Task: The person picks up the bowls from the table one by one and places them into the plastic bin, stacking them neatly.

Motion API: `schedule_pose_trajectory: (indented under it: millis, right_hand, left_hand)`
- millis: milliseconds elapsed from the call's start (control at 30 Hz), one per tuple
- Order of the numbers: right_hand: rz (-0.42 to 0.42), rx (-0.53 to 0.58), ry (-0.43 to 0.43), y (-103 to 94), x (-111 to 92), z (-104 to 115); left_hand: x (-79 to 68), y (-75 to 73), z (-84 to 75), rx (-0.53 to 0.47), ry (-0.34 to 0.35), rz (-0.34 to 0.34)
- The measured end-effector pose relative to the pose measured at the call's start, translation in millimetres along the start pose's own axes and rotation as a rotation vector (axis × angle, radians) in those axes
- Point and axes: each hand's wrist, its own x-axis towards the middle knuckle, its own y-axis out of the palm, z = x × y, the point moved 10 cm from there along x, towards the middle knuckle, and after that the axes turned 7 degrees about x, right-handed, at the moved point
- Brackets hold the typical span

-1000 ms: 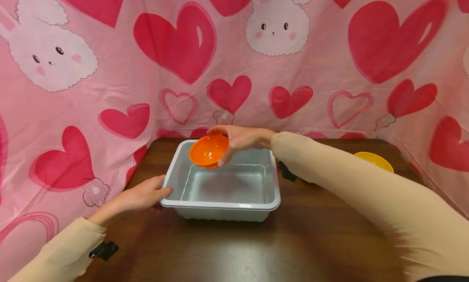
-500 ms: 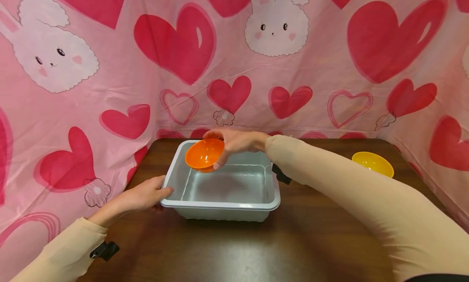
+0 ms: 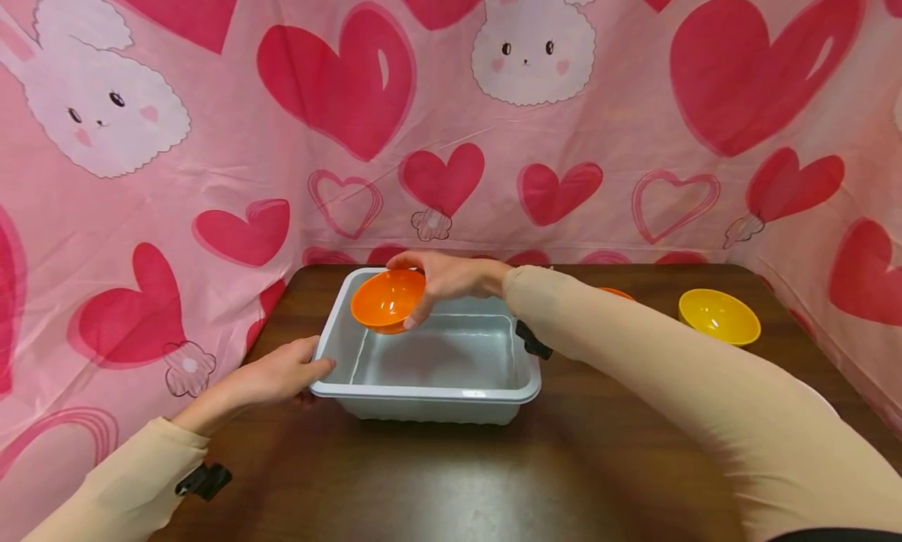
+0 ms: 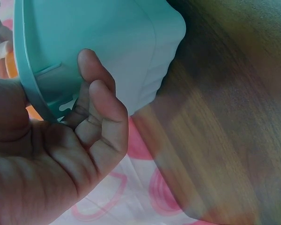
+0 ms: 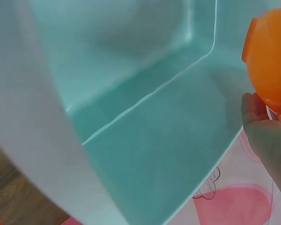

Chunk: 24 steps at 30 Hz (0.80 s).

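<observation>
An orange bowl (image 3: pixel 386 301) is held by its right side in my right hand (image 3: pixel 442 282), over the back left part of a grey plastic basin (image 3: pixel 437 393). The bowl tilts slightly toward me, its inside bare. In the right wrist view the bowl (image 5: pixel 271 58) shows its outer side, with fingers (image 5: pixel 249 107) under its edge. My left hand (image 3: pixel 285 371) grips the basin's left rim, thumb on top. From the left wrist view, that hand (image 4: pixel 79 136) has its fingers curled below the rim, against the basin's outer wall (image 4: pixel 126 51).
A yellow bowl (image 3: pixel 719 316) stands at the table's right. Behind my right sleeve (image 3: pixel 634 354) the edge of another orange thing (image 3: pixel 617 293) peeks out. The brown table (image 3: pixel 451 479) ends at a pink curtain (image 3: pixel 634 119) printed with hearts.
My right hand has carried the orange bowl a little left and down over the basin. More of the yellow bowl shows, and an orange edge has come into sight. The left hand stays put.
</observation>
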Motion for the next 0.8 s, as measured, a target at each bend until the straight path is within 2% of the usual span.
schedule_pose_trajectory:
  millis: [800]
  right_hand:
    - [-0.007, -0.007, 0.021, 10.5, 11.1, -6.0]
  left_hand:
    - [1.3, 1.0, -2.0, -0.002, 0.02, 0.004]
